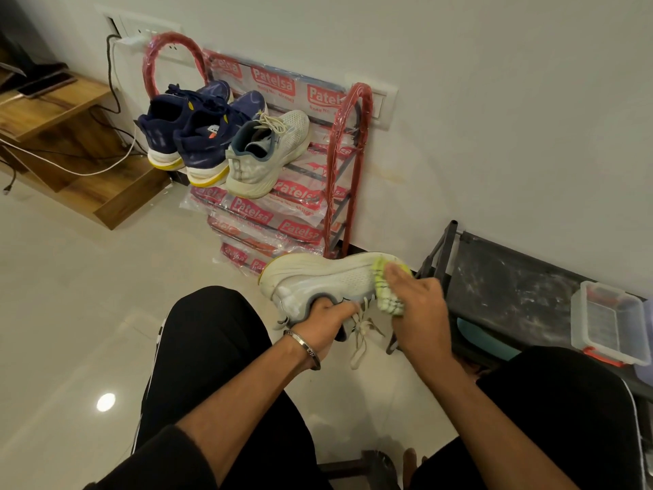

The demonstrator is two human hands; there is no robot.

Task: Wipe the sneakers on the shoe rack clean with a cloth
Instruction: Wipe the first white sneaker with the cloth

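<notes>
A white sneaker (325, 277) lies on its side in the air in front of my knees, sole turned away from me. My left hand (323, 321) grips it at the heel opening, fingers curled inside the collar. My right hand (418, 305) presses a yellow-green cloth (387, 290) against the toe end of the upper. The red shoe rack (348, 164), still wrapped in printed plastic, stands against the wall. On its top shelf sit two navy sneakers (192, 136) and the other white sneaker (263, 153).
A black low rack (509, 291) stands to the right with a clear plastic box (609, 325) on it. A wooden unit (63, 143) with cables is on the left. The floor is glossy light tile, and my black-trousered knees frame the bottom.
</notes>
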